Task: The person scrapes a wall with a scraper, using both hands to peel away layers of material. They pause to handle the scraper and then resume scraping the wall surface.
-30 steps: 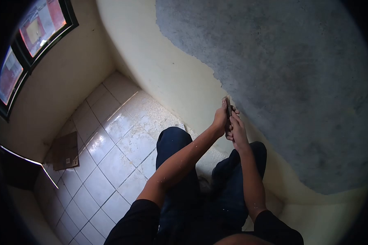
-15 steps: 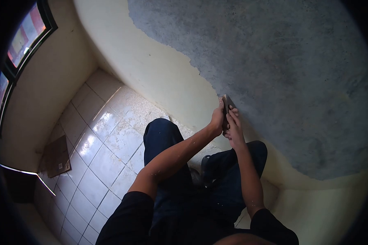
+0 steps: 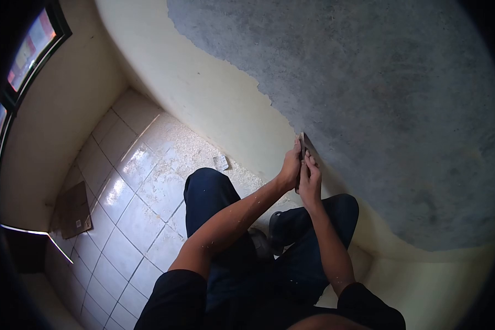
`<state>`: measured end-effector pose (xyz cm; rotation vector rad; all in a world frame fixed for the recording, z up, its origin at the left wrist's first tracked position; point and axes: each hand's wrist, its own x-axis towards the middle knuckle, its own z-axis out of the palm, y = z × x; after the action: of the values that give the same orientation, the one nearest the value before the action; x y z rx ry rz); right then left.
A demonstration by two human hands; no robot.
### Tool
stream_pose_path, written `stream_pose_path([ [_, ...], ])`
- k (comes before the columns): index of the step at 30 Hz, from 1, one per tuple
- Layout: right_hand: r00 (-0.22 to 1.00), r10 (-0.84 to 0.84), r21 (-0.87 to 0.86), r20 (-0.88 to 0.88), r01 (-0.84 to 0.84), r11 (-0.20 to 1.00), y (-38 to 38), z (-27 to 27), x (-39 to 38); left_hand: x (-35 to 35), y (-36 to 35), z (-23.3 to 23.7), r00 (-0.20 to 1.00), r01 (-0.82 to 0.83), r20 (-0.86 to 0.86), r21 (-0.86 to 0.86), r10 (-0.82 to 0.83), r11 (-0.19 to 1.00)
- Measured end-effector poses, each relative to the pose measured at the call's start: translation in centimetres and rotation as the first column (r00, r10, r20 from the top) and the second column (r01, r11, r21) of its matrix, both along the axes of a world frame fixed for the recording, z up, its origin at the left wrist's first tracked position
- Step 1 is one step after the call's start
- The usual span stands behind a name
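Observation:
Both hands grip a narrow, dark, flat-bladed scraper (image 3: pixel 303 139), its tip at the ragged edge between cream paint (image 3: pixel 234 104) and the bare grey wall patch (image 3: pixel 379 115). My left hand (image 3: pixel 291 165) is wrapped along the scraper's left side, with the thumb pointing up towards the tip. On the other side, my right hand (image 3: pixel 311 177) closes its fingers round the lower part. Much of the scraper is hidden by my hands, so its handle cannot be made out.
Pale flakes (image 3: pixel 184 144) are strewn over the white floor tiles (image 3: pixel 118 234) along the wall's foot. A small greyish block (image 3: pixel 221 162) lies among them near my knee. Flat brown cardboard (image 3: pixel 74 212) leans at the left, below a dark-framed window (image 3: pixel 33 49).
My hands and the scraper have shifted slightly down in view, and my right-hand fingers sit closer round it. My left knee has moved left and down, showing the small block more fully.

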<state>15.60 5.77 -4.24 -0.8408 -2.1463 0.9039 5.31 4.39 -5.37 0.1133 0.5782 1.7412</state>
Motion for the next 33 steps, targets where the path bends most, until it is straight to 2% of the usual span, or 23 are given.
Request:
stream_pose_path([
  [2, 0.999, -0.002, -0.290, -0.034, -0.008, 0.957, 0.1, 0.7, -0.2, -0.9, -0.3, 0.4, 1.000, 0.016, -0.025, -0.017, -0.016, 1.000],
  [4, 0.998, -0.020, -0.451, -0.065, -0.011, 0.892, -0.6, 2.8, -0.6, -1.4, -0.8, 1.3, 0.998, 0.033, -0.051, -0.035, -0.034, 0.999],
  [5, 0.996, -0.037, -0.526, -0.078, -0.010, 0.851, -1.1, 4.0, -0.8, -1.1, -0.8, 1.7, 1.000, 0.025, -0.002, -0.025, -0.025, 0.999],
  [7, 0.998, -0.013, -0.476, -0.063, -0.019, 0.879, -0.9, 3.8, -0.6, -0.8, -1.0, 2.1, 0.996, -0.002, 0.087, -0.007, 0.003, 1.000],
  [11, 0.999, 0.003, -0.280, -0.048, -0.017, 0.960, -1.0, 2.5, 0.7, 0.6, -1.1, 1.6, 1.000, -0.003, 0.000, 0.012, 0.002, 1.000],
  [12, 0.995, -0.014, -0.366, -0.097, -0.023, 0.930, -1.3, 2.6, 1.0, 1.0, -1.0, 1.2, 1.000, 0.014, 0.021, 0.030, -0.015, 0.999],
  [15, 1.000, 0.015, -0.245, 0.010, -0.012, 0.970, 0.1, 2.3, -0.2, 0.2, 0.5, 0.0, 0.996, -0.047, 0.084, 0.044, 0.043, 0.998],
  [16, 1.000, 0.025, -0.244, 0.003, -0.024, 0.970, 0.4, 2.5, -1.5, -0.7, 0.4, 0.8, 0.995, -0.063, 0.075, 0.015, 0.062, 0.998],
  [17, 0.999, 0.027, -0.156, -0.019, -0.029, 0.987, 0.4, 2.5, -2.6, -1.6, 0.2, 1.6, 0.986, -0.135, 0.098, 0.021, 0.132, 0.991],
  [19, 0.994, 0.099, -0.161, -0.053, -0.106, 0.981, 0.8, 2.1, -4.8, -3.9, 0.0, 1.1, 0.978, -0.163, 0.147, 0.099, 0.148, 0.982],
  [22, 0.992, 0.111, -0.180, -0.066, -0.121, 0.976, -0.1, 2.1, -6.1, -5.2, -1.0, 1.9, 0.977, -0.184, 0.106, -0.014, 0.185, 0.983],
  [23, 0.995, 0.082, -0.185, -0.056, -0.091, 0.979, -0.5, 2.2, -6.0, -5.2, -1.2, 1.0, 0.989, -0.118, 0.092, 0.002, 0.117, 0.993],
  [25, 1.000, 0.020, -0.187, -0.023, -0.024, 0.982, -2.0, 2.5, -3.5, -3.6, -2.5, 1.7, 0.999, -0.009, 0.040, -0.091, 0.012, 0.996],
  [27, 0.999, -0.025, -0.455, 0.030, 0.036, 0.890, -3.1, 4.6, -1.5, -2.0, -3.4, 2.1, 0.995, 0.099, 0.015, -0.116, -0.098, 0.988],
  [29, 0.995, -0.079, -0.588, -0.057, 0.030, 0.809, -2.7, 4.9, -0.7, -2.1, -3.5, 1.8, 0.968, 0.168, -0.169, -0.125, -0.188, 0.978],
  [31, 0.992, -0.071, -0.574, -0.103, -0.001, 0.819, -2.2, 5.8, -1.2, -1.8, -3.1, 0.8, 0.947, -0.004, -0.319, -0.131, -0.038, 0.991],
  [33, 0.991, -0.008, -0.292, -0.132, -0.031, 0.956, -1.6, 3.1, -1.5, -1.4, -3.4, 1.2, 0.848, -0.223, -0.515, -0.128, 0.128, 0.966],
])
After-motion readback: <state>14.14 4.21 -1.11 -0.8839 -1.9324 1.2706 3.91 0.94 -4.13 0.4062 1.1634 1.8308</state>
